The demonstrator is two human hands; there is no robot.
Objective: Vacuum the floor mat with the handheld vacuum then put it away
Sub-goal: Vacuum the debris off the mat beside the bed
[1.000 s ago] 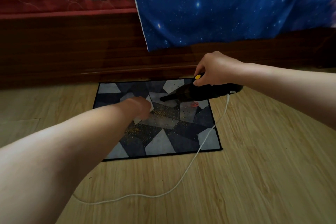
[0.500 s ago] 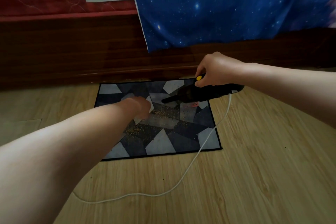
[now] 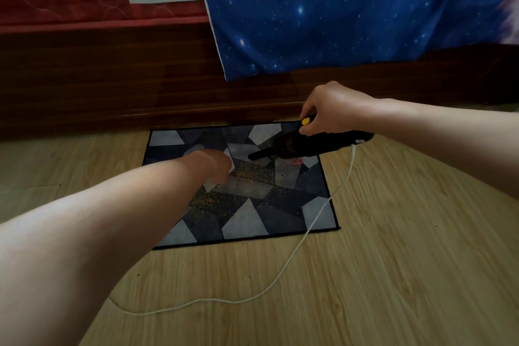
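Head view: person reaches over the floor mat (image 3: 280,222) on the wood floor (image 3: 393,261); the mat's far edge lies against a dark bed frame (image 3: 112,84).
Right hand (image 3: 334,109): fingers curled round the top handle of the handheld vacuum (image 3: 309,144), thumb beside the yellow button (image 3: 305,121).
Vacuum: over the mat's far right part. Nozzle (image 3: 254,155) points left and slightly down at the top of the grain band; can't tell if the tip touches the mat.
Left hand (image 3: 217,163): rests on the mat left of centre, just left of the nozzle. Fingers are hidden behind the wrist and blurred, so can't tell if they are spread or curled. Probably pinning the mat.
Debris: yellowish grains (image 3: 250,175) in a band below the nozzle, a second patch (image 3: 213,202) nearer the person, a few specks by the far edge.
Cord (image 3: 317,222): white, runs from the vacuum's rear across the mat's near right corner and loops over the floor.
Change: next to none over the last second. Nozzle and both hands sit at the same spots on the mat; both grain patches look the same size.
Meaning: my read is that this pass has stalled or only just started. Most of the cleaning is left and put-away is not close.
Next: sweep the nozzle toward the near patch; the left hand is in that path and needs shifting.
Risk: the cord dragging over the mat corner could lift it or scatter grains.
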